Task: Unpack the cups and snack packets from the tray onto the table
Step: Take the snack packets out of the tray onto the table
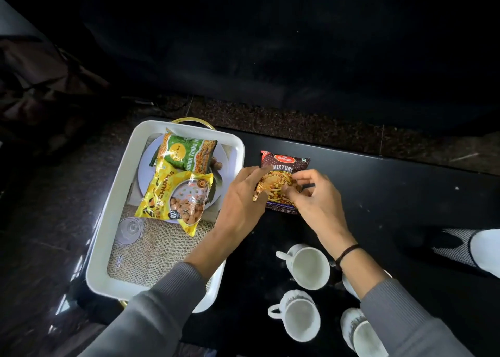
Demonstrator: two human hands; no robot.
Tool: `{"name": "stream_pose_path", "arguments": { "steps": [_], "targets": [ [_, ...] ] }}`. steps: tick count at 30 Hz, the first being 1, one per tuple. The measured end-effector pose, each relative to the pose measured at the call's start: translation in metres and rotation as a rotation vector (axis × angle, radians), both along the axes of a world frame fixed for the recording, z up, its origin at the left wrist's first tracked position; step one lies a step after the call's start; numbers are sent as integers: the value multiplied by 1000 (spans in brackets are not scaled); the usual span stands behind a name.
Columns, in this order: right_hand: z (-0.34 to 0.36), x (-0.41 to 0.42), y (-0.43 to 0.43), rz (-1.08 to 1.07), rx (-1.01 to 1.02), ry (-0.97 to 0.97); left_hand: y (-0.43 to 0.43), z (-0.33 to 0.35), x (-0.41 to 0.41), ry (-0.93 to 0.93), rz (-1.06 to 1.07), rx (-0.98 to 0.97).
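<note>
While flat on the table (378,194), brown mixture packet (284,167) pinched between both hands' fingers (297,176).

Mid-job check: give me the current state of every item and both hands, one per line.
Mixture packet: sealed, on table, both hands on it.
Green packet: in tray, on plate.
Yellow packet: in tray, overlapping green one.
Tray: on table.
Cups: four, upright, empty, on table.
Left hand: touching packet.
Right hand: pinching packet.

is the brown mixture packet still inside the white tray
No, the brown mixture packet lies on the black table, right of the white tray, with both hands on it.
</note>
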State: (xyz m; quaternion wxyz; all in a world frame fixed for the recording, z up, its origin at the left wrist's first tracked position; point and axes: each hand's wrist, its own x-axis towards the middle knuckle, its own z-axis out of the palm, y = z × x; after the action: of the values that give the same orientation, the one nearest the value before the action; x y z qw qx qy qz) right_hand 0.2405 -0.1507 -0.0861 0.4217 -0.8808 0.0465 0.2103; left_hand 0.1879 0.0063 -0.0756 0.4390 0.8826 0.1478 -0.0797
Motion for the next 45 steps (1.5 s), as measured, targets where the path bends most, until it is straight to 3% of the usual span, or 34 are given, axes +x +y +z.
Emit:
{"name": "stream_pose_path", "arguments": {
  "steps": [6,12,15,17,26,31,37,40,45],
  "targets": [
    [20,-14,40,100,89,-10,26,9,-26,-73,118,4],
    [14,-34,105,222,177,120,80,12,-62,-71,286,348],
    [6,-45,133,227,150,208,106,9,-83,-10,428,413],
    [-1,-52,149,216,104,248,122,3,-95,65,519,341],
    [-10,-61,155,91,249,321,164,-4,-114,191,747,-482],
    [-3,-62,139,28,431,368,162,-2,-124,57,656,-560],
    [3,-73,133,-173,559,426,138,0,-106,45,910,-789],
    [8,-72,120,-164,554,463,131,5,-99,-20,852,-715],
    [20,-64,94,94,408,316,131,19,-94,-164,408,-193]
  ]
}}
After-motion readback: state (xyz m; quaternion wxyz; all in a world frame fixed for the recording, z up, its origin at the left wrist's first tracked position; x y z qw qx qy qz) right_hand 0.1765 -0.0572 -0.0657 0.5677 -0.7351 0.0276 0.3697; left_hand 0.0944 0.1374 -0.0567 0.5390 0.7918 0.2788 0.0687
